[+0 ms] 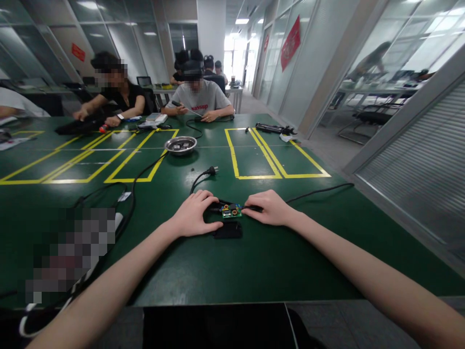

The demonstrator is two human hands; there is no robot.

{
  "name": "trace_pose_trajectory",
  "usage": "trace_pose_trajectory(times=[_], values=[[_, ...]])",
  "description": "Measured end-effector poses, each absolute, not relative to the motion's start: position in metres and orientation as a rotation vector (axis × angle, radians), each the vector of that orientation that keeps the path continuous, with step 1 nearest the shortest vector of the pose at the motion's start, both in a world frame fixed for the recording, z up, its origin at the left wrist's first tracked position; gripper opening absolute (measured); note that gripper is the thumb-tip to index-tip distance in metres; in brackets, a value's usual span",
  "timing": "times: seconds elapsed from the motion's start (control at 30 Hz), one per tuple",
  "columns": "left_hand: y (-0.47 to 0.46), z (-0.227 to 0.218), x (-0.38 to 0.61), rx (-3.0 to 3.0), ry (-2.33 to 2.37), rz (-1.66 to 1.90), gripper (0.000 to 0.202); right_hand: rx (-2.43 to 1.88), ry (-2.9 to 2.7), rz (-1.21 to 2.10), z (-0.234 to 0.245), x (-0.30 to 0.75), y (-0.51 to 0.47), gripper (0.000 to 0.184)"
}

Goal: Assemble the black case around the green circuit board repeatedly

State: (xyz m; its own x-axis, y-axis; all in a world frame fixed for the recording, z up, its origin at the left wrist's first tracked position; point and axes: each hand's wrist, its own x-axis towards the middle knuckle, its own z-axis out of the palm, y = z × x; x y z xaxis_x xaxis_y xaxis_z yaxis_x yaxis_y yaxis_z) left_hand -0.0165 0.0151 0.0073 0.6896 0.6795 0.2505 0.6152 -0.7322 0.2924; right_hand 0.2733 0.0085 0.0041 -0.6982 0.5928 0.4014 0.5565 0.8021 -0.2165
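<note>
A small green circuit board [232, 212] with copper-coloured coils lies on the green table in front of me. My left hand [194, 213] curves around its left end, thumb and fingers apart. Its fingertips are by a black strip behind the board, and the thumb tip meets the edge of a black plastic cover [228, 230]. Whether these fingers press on the board is hidden. At the board's right end, my right hand [269, 207] pinches the black cable [319, 192], which runs off to the right.
A plug [211, 170] on a black cord lies beyond my left hand. Farther back is a metal bowl [180, 145] holding small metal parts. Yellow tape [257, 177] marks rectangles. Cables and a blurred object [72, 252] lie left. Two people work across the table.
</note>
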Motion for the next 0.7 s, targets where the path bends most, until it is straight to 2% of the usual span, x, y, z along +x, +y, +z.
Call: trace_pose_trajectory(times=[0.3, 0.7], values=[[0.017, 0.006, -0.019, 2.737, 1.026, 0.507, 0.054, -0.836, -2.481, -0.004, 0.005, 0.262, 0.002, 0.031], [0.015, 0.005, -0.015, 2.756, 1.114, 0.497, 0.059, -0.953, -2.647, 0.107, 0.0, 0.257, 0.007, 0.025]])
